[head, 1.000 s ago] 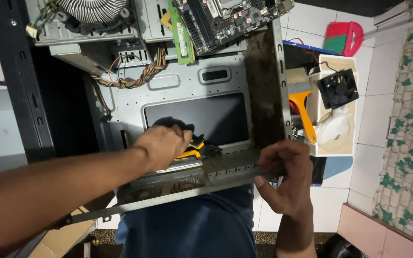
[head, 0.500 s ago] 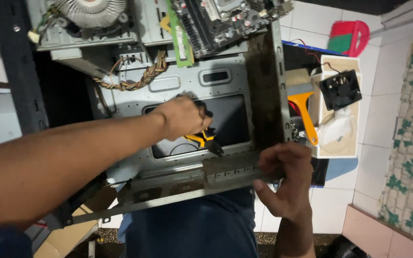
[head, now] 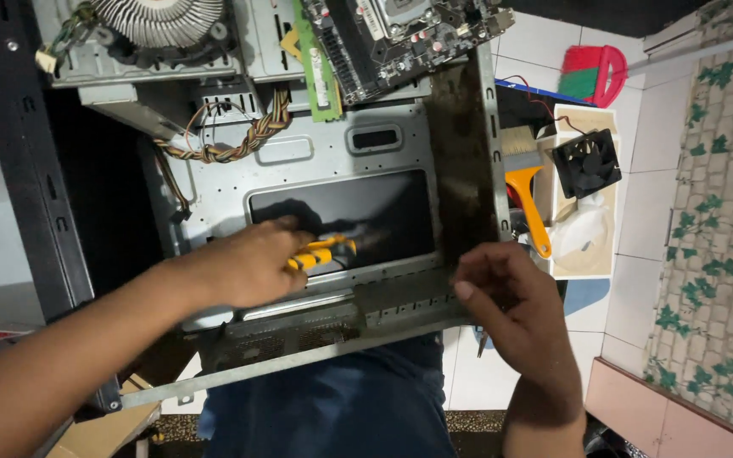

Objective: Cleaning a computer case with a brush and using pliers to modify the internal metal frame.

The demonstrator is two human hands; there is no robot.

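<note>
An open grey metal computer case (head: 316, 161) lies across the person's lap, seen from above. At its upper edge a round finned cooler (head: 159, 19) sits at the left, and a dark circuit board (head: 400, 30) lies at the top right with a green memory stick (head: 317, 64) beside it. A braided bundle of wires (head: 239, 140) hangs below the cooler. Right of the case stands a pale open box (head: 608, 225) holding a black square fan (head: 585, 163) and a crumpled clear plastic bag (head: 580, 233); no label can be read on either. An orange-handled brush (head: 529, 199) lies between case and box, and a red and green brush head (head: 591, 75) rests further up on the floor.

The floor is white tile (head: 638, 280); along the right edge runs a covering printed with green leaves (head: 714, 212). A black metal frame (head: 36, 170) stands at the left.

The left hand (head: 243, 263) reaches into the case, its fingers clenched on a tool with a yellow and black handle (head: 324, 252), which lies over the dark rectangular cut-out in the case's back panel, the handle sticking out to the right of the knuckles. The right hand (head: 511, 305) rests at the case's near front rail (head: 400, 305), fingers curled with the thumb and fingertips on the rail's right end; whether it truly grips the metal cannot be told.
</note>
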